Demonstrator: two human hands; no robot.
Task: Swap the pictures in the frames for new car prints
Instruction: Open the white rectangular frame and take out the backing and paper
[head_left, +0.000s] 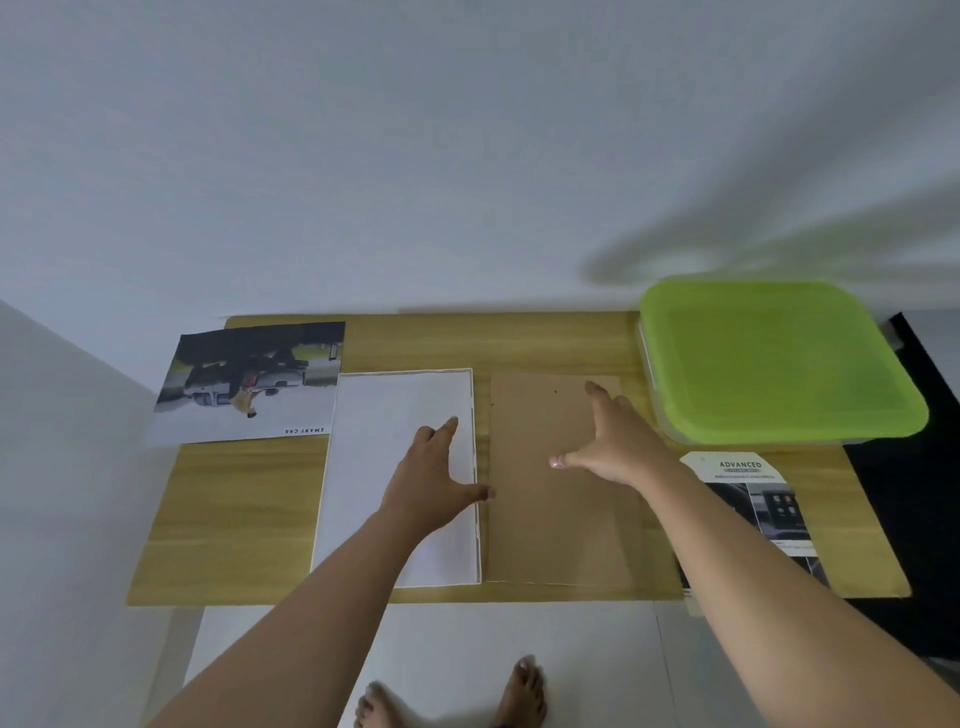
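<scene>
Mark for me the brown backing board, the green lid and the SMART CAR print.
brown backing board (540, 525): head view, bare lower middle of the board.
green lid (779, 358): head view, centre of its top.
SMART CAR print (244, 384): head view, on the car photo.

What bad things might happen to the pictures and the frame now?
The car print hangs over the table's left edge, so it might slide off. The right hand on the brown backing could shove it crooked. The brochure under the right arm might get creased.
</scene>
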